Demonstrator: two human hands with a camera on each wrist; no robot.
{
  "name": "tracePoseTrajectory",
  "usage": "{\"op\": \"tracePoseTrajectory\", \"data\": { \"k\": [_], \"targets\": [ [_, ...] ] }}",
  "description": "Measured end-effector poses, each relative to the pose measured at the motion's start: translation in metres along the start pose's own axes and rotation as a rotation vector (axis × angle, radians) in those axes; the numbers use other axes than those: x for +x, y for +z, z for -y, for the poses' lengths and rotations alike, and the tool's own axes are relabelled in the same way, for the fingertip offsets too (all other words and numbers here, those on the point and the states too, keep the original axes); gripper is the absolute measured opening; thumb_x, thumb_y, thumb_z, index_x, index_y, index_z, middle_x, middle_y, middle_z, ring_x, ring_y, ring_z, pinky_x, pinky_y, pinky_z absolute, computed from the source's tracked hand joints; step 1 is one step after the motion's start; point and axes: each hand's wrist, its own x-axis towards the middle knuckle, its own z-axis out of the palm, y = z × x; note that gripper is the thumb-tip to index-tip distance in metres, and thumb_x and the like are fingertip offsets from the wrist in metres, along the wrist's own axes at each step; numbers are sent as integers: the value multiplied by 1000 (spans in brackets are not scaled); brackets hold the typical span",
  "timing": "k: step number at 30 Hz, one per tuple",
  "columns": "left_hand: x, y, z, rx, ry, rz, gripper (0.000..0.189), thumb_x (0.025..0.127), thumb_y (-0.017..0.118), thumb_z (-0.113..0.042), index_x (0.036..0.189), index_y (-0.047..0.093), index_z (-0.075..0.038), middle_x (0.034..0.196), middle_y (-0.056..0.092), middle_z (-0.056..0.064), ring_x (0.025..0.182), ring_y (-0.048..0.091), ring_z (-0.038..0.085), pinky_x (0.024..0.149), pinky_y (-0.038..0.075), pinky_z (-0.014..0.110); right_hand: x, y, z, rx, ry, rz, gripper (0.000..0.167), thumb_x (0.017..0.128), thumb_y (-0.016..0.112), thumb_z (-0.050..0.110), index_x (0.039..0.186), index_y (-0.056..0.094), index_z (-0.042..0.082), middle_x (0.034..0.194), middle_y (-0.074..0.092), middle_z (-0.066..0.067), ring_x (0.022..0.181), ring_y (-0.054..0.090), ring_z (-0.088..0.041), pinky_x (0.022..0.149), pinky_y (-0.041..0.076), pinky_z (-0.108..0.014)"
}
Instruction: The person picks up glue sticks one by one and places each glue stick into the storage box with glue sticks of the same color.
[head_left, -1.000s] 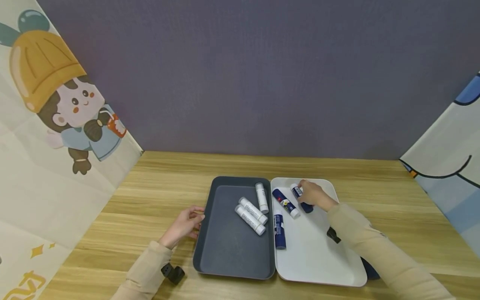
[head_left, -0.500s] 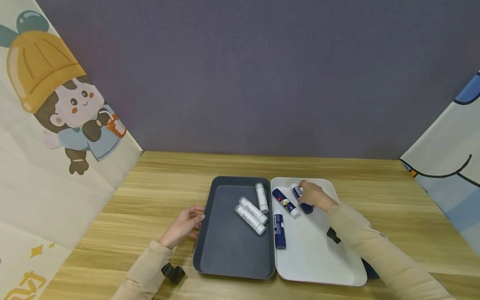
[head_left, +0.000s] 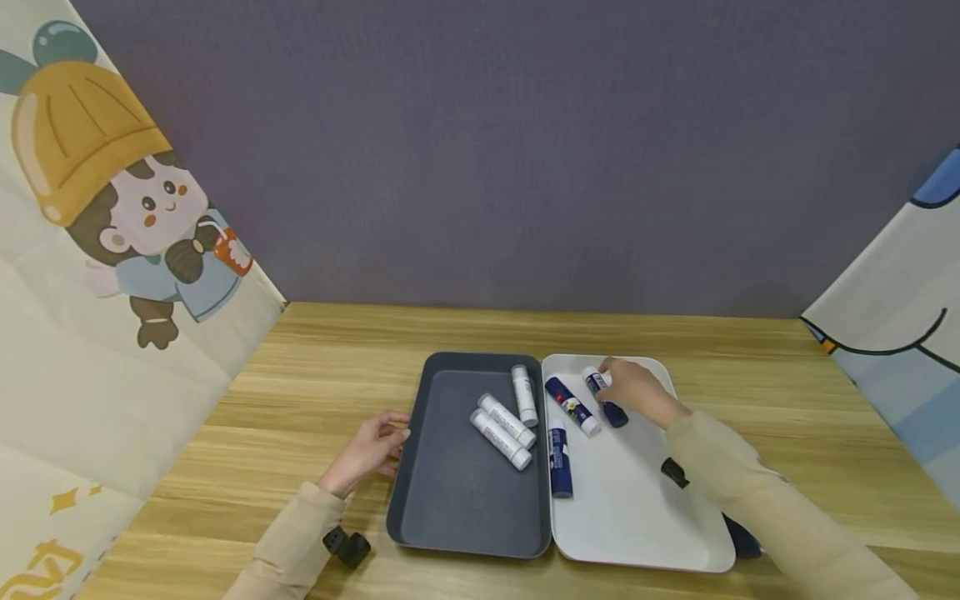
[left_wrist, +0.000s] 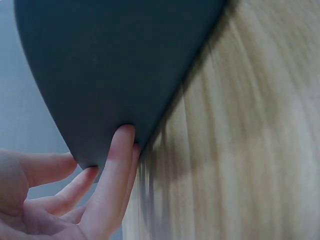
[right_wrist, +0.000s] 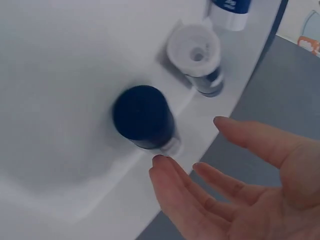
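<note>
In the head view, my right hand (head_left: pixel 636 392) is over a navy glue stick with a white end (head_left: pixel 615 415) at the back of the white tray (head_left: pixel 637 525). The right wrist view shows the fingers (right_wrist: pixel 170 187) fairly straight beside that glue stick (right_wrist: pixel 142 115), the thumb apart from it; whether the fingertips touch it is unclear. Two more navy glue sticks lie near the tray's left edge, one slanted (head_left: pixel 570 406) and one lengthwise (head_left: pixel 559 462). My left hand (head_left: pixel 367 450) touches the dark grey tray's left rim (head_left: pixel 401 483), its fingertips on the outer wall (left_wrist: pixel 95 75).
Several white glue sticks lie in the grey tray's right half, one (head_left: pixel 523 396) along the wall and two (head_left: pixel 502 437) slanted side by side. The trays stand edge to edge on a wooden table (head_left: pixel 315 367). A dark object (head_left: pixel 741 537) shows partly beside the white tray's front right corner.
My right hand and forearm have shifted slightly to the right, and the glue stick under the hand has moved a very little. The left hand and both trays are still.
</note>
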Motion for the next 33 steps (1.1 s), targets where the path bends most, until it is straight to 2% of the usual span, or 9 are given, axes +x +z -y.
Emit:
{"op": "tracePoseTrajectory", "data": {
  "k": [4,7,10,16,22,28,33],
  "targets": [
    [-1,-1,1,-1,5,6,35,93,43,-9,123,39,8,96,53,20,62,55,17,50,49,34,-11,-7,5,-11,-16,-14,47,80,62,16,116,48,-10,89,60,-19,73,54,-23,66,45,-38],
    [-4,-3,2,-2,6,14,35,93,43,-9,123,39,8,95,53,20,62,55,17,49,49,34,-24,-10,9,-13,-34,-25,46,81,62,17,115,48,-10,76,58,-11,65,52,-20,57,44,-33],
    [-6,-6,2,4,7,15,35,93,43,-9,123,39,8,95,53,19,62,55,17,50,49,33,-37,-12,12,-2,-59,-43,45,81,62,16,115,48,-10,74,57,-9,61,51,-17,52,41,-29],
    [-10,-10,4,2,0,14,33,92,44,-8,122,41,7,95,53,19,62,55,16,50,49,32,-67,-17,11,54,-86,-76,45,83,59,17,118,46,-9,82,58,-15,63,53,-18,52,42,-30],
    [-11,-11,5,9,-3,8,33,92,44,-8,121,42,6,96,54,19,62,55,17,49,49,33,-90,-22,-3,23,-102,-154,43,83,59,19,114,48,-9,84,60,-18,68,56,-24,54,44,-34],
    [-11,-11,4,12,-12,5,33,92,44,-8,122,42,6,94,54,19,62,55,17,49,49,33,-104,-21,-22,29,-55,-156,45,84,58,20,117,45,-8,88,59,-20,74,58,-30,54,45,-35],
    [-11,-11,4,9,-8,12,33,92,44,-7,122,42,6,94,54,19,62,56,17,49,49,33,-116,-19,-36,47,-27,-159,47,84,58,20,119,44,-9,88,59,-21,65,56,-22,48,40,-30]
  ]
}}
